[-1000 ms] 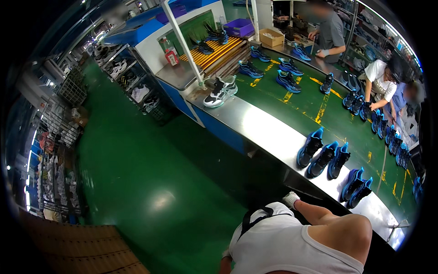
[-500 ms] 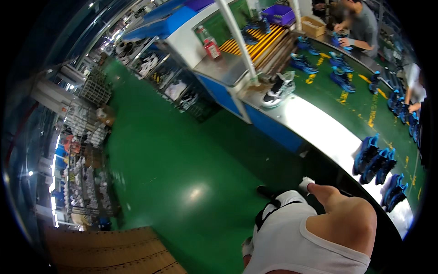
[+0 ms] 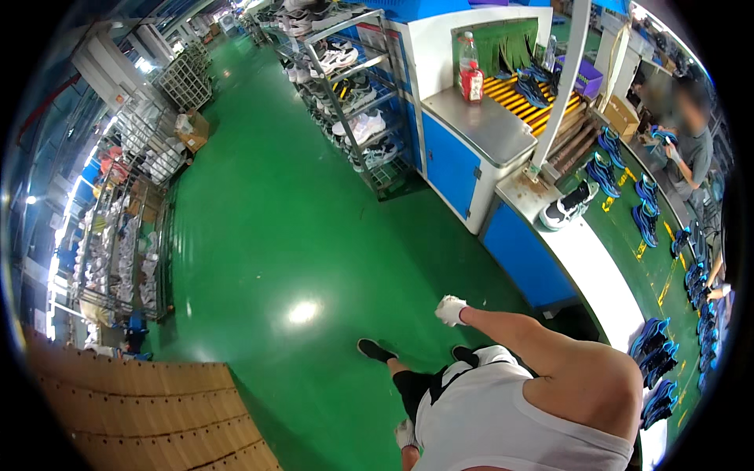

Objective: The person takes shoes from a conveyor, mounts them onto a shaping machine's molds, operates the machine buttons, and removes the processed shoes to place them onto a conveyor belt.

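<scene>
Before the blue-doored cabinet (image 3: 452, 161), holds the gloved right hand (image 3: 452, 311) out over the green floor (image 3: 275, 259), the nearer of the two to that cabinet; nothing visible in it, and the grip too small to read, so no saying whether spread or pressed together. Has the gloved left hand (image 3: 406, 434) low by the hip, farther from the cabinet, equally unreadable and with nothing visible in it; perhaps placed so for balance. Just right of the cabinet, shows the black-and-white shoe (image 3: 567, 206) on the end of the metal surface (image 3: 605, 282); farther along, the blue-and-black shoes (image 3: 653, 353) side by side, perhaps packed close to save room and stay within reach. Beyond the surface, on the green belt (image 3: 624, 243), carries spaced shoes (image 3: 646, 224), likely set apart for easy picking. At the cabinet's right corner, meets the white post (image 3: 561, 86), partly hiding the yellow rollers (image 3: 542, 118); left of the cabinet, the metal rack (image 3: 345, 26) loaded with shoes, narrowing the passage; far left and nearer than the cabinet, brown boards (image 3: 141, 408), blocking that side
</scene>
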Demonstrator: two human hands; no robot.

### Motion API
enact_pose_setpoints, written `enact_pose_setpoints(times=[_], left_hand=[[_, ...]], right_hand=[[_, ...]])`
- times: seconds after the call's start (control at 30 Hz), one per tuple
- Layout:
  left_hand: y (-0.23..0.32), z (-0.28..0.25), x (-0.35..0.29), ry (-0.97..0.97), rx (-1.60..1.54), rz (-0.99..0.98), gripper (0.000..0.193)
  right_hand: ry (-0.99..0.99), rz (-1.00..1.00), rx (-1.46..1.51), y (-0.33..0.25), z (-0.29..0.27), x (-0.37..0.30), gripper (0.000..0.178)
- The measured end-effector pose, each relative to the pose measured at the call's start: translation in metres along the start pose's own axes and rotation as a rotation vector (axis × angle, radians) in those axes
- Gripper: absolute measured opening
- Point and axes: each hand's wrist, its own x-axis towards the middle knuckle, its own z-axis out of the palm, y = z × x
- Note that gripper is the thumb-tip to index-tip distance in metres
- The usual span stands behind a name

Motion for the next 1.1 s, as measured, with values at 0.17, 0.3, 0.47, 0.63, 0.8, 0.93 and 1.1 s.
enact_pose_setpoints(times=[0.17, 0.3, 0.47, 0.63, 0.8, 0.93, 1.1], left_hand=[[-0.029, -0.054, 0.123, 0.074, 0.155, -0.416, 0.081], [-0.009, -0.137, 0.187, 0.258, -0.336, -0.182, 0.05], [0.056, -0.259, 0.28, 0.046, -0.905, -0.224, 0.043], [0.085, -0.318, 0.363, 0.065, -0.903, -0.239, 0.041], [0.123, -0.356, 0.444, 0.02, -0.329, -0.232, 0.055], [0.118, -0.384, 0.535, -0.011, -0.254, -0.224, 0.06], [0.219, -0.497, 0.64, 0.089, -0.317, -0.346, 0.058]], right_hand=[[0.021, 0.329, -0.014, -0.07, -0.03, 0.053, 0.027], [0.056, 0.657, 0.232, -0.076, 0.008, 0.085, 0.052], [0.239, 0.637, 0.37, -0.028, 0.068, 0.22, 0.05], [0.09, 0.563, 0.27, -0.094, -0.028, 0.331, 0.051], [0.226, 0.487, 0.402, -0.128, -0.086, 0.42, 0.049], [0.139, 0.549, 0.338, -0.142, -0.153, 0.5, 0.048], [0.213, 0.566, 0.249, -0.158, -0.271, 0.632, 0.046]])
